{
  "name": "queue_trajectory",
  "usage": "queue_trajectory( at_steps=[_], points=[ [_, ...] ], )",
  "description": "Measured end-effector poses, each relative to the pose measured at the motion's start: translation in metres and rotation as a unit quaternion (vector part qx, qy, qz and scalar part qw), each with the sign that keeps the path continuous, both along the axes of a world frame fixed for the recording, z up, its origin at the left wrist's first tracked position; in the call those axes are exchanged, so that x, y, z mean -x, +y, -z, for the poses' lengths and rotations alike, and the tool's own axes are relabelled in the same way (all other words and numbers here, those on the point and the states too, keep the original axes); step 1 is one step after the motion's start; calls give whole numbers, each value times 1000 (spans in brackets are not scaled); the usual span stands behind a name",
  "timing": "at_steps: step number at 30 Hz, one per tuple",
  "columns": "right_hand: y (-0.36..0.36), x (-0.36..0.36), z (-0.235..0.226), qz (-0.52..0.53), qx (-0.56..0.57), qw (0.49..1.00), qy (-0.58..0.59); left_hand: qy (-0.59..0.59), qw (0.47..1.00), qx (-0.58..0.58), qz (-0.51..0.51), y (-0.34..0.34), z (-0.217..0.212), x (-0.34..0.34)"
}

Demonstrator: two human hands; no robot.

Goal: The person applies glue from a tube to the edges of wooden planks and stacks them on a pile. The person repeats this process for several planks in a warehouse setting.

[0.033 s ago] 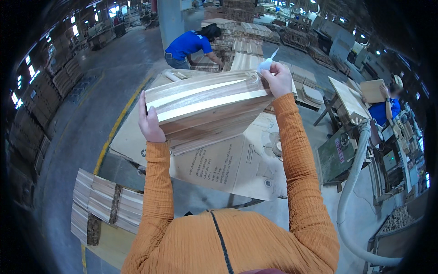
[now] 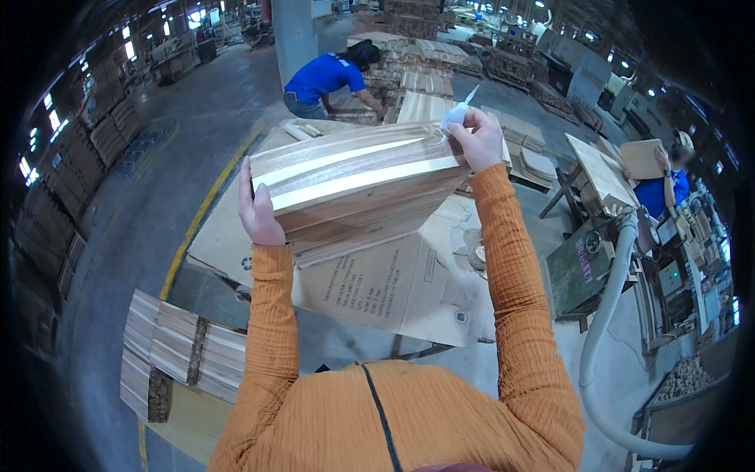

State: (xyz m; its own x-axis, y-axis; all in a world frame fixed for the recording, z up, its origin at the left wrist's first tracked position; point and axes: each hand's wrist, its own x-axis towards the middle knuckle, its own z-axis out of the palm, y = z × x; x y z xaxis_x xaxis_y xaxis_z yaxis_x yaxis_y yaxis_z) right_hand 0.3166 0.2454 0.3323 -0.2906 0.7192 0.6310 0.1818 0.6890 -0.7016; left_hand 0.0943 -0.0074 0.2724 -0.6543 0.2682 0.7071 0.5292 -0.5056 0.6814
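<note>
A box-like piece of striped light and brown wood (image 2: 354,169) is held up tilted over the work table. My left hand (image 2: 259,212) grips its left end, thumb on the near side and fingers behind. At the far right corner my right hand (image 2: 478,141) pinches a small whitish squeeze bottle (image 2: 454,116) with a thin pointed nozzle. The bottle is against or just above the wood's corner; I cannot tell whether it touches. Under the wood, printed cardboard (image 2: 370,291) covers the table.
Striped panels (image 2: 177,338) lie low at left. A co-worker in blue (image 2: 326,79) bends over stacked boards (image 2: 425,82) ahead. Another person (image 2: 664,189) holds a board (image 2: 642,159) at a bench on the right. A pale hose (image 2: 602,330) curves down at right.
The bottle in my right hand has shifted very slightly down and left. Otherwise the hands and the wood look the same.
</note>
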Motion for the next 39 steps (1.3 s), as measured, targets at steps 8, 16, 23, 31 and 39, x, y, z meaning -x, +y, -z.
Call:
queue_trajectory(
  at_steps=[8,16,23,31,39],
  points=[
    [-2,2,-3,-9,11,998,-57,12,1000,-1,-16,2,-4,1],
    [-6,0,-5,14,38,998,-40,-5,1000,-10,-4,3,-5,0],
    [-15,10,-8,-33,11,999,-40,-21,999,-13,22,-1,0,7],
    [-12,5,-5,-16,7,998,-66,6,1000,-3,-15,2,-4,2],
    [-9,-13,-8,-7,-12,996,-89,15,1000,-6,-9,1,1,10]
  ],
)
